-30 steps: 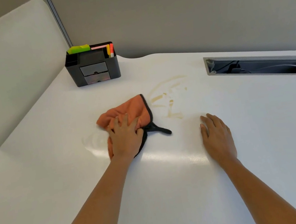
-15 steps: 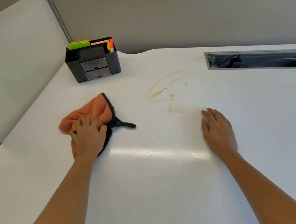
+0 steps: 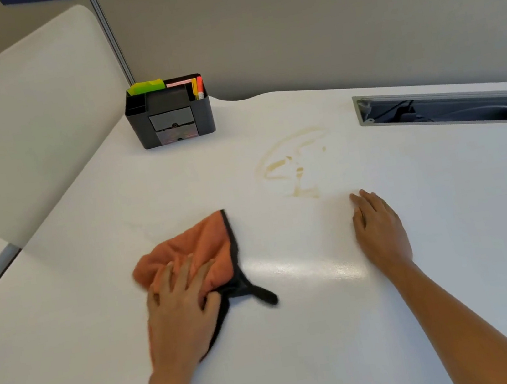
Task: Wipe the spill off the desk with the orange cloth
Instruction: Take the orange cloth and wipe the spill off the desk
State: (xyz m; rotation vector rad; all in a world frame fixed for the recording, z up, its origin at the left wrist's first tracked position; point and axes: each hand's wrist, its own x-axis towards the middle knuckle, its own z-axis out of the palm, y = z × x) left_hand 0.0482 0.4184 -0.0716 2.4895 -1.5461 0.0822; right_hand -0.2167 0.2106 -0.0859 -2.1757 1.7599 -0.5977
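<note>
An orange cloth [image 3: 201,249] with a black edge and a black loop lies bunched on the white desk [image 3: 299,333]. My left hand [image 3: 181,311] presses flat on the cloth's near part, fingers spread over it. A thin brownish spill [image 3: 291,169] stains the desk beyond and to the right of the cloth, apart from it. My right hand [image 3: 379,229] rests palm down on the bare desk just below the spill, holding nothing.
A black desk organiser [image 3: 170,115] with sticky notes and pens stands at the back left. An open cable slot [image 3: 450,108] runs along the back right. Grey partition walls close the back, a padded panel the left.
My left hand slid the cloth to the left, away from the spill, and has now come back somewhat to the right and nearer. My right hand has stayed in place.
</note>
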